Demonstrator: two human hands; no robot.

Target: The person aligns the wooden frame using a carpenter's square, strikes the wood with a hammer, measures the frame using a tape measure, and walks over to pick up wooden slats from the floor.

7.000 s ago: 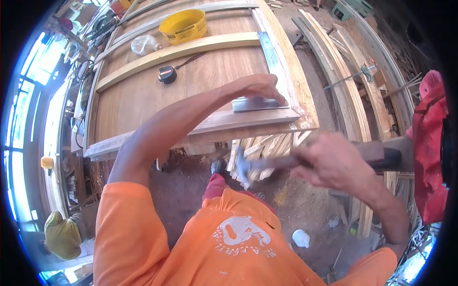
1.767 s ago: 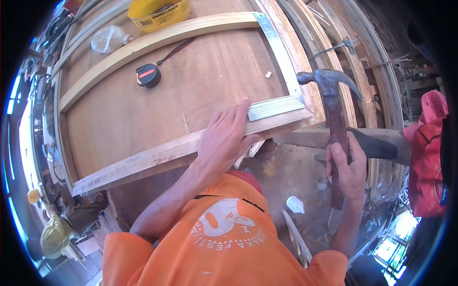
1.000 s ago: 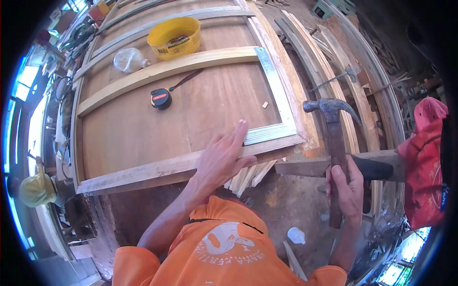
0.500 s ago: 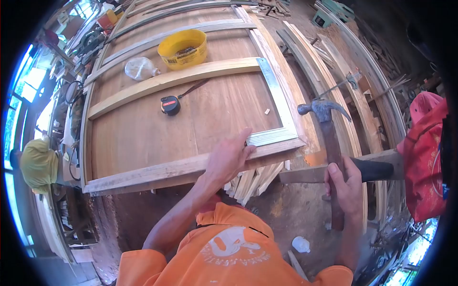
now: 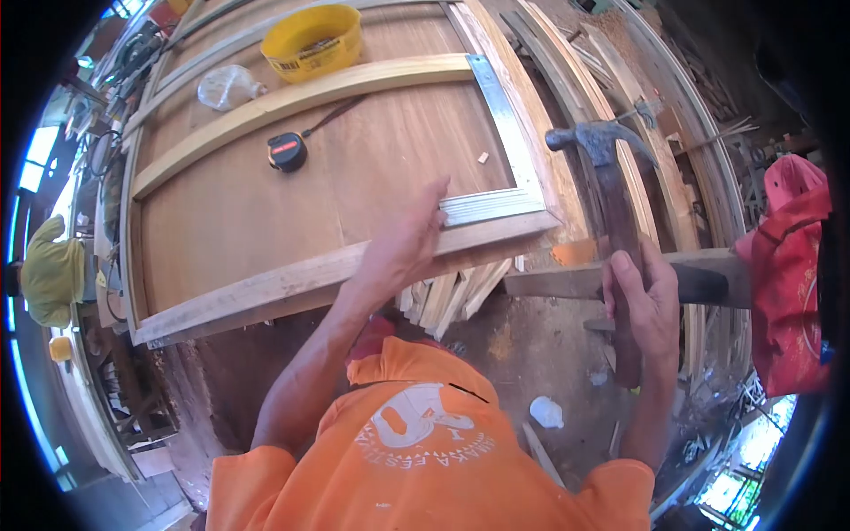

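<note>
My right hand [image 5: 645, 296] is wrapped round the wooden handle of a claw hammer [image 5: 611, 177], held upright to the right of the wooden frame [image 5: 266, 290]. A metal try square [image 5: 492, 206] lies in the frame's near right corner, one arm along the near rail and the other along the right side. At the square's left end, my left hand [image 5: 398, 243] rests over the near rail with its fingers bent round that end. A black tape measure [image 5: 288, 152] and a small wood chip [image 5: 483, 158] lie on the plywood panel inside the frame.
A yellow tub [image 5: 312, 46] and a clear plastic bottle [image 5: 228, 88] stand beyond the crossbar. Long boards [image 5: 620, 106] and a red bag [image 5: 788, 292] are at the right. Cut sticks [image 5: 452, 296] lie below the frame. Another person [image 5: 55, 273] is at the far left.
The hammer was low and blurred before; it is now upright. My left hand has shifted from the corner to the square's left end, its fingers now more curled. The camera view has shifted.
</note>
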